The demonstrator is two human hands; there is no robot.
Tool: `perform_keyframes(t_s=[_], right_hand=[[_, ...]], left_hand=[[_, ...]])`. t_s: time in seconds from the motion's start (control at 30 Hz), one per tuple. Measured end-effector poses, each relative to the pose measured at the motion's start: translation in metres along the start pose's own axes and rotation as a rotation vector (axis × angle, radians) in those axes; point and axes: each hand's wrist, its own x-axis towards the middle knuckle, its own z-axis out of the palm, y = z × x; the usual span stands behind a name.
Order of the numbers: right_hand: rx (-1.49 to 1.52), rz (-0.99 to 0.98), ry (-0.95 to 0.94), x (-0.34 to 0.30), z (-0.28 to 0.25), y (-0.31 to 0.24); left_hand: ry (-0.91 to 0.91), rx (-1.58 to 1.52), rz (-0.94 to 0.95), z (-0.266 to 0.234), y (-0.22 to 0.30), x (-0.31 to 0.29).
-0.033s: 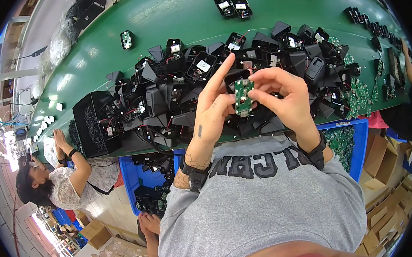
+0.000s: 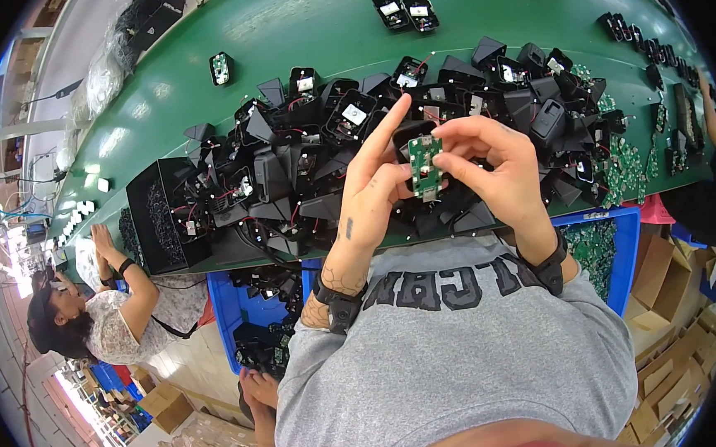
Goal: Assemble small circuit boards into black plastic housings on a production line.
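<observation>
A small green circuit board (image 2: 426, 167) with silver connector parts is held upright above the heap, between both hands. My left hand (image 2: 375, 191) pinches its left edge with the thumb and curled fingers, while the index finger points up and away. On the board's right side, my right hand (image 2: 499, 164) grips the edge between thumb and forefinger. Under and behind the hands lies a pile of black plastic housings (image 2: 272, 177), many with red wires and pale labelled parts inside.
A black box of small dark parts (image 2: 142, 197) stands left of the pile. Loose circuit boards (image 2: 626, 163) lie to the right on the green table (image 2: 295, 28). Blue bins (image 2: 632, 246) sit below the near edge. Co-workers (image 2: 120, 319) are at the left and lower left.
</observation>
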Motion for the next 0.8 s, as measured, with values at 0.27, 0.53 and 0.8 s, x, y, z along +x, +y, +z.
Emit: perform_keyframes(t_s=[0.27, 0.53, 0.8], right_hand=[[-0.107, -0.010, 0.014, 0.003, -0.003, -0.005], [-0.214, -0.075, 0.031, 0.005, -0.009, -0.006], [0.193, 0.112, -0.095, 0.004, -0.011, 0.006]], left_hand=[[-0.037, -0.029, -0.041, 0.003, -0.002, -0.003], [-0.034, 0.031, -0.009, 0.010, -0.002, -0.005], [-0.147, 0.090, 0.008, 0.008, -0.008, -0.005]])
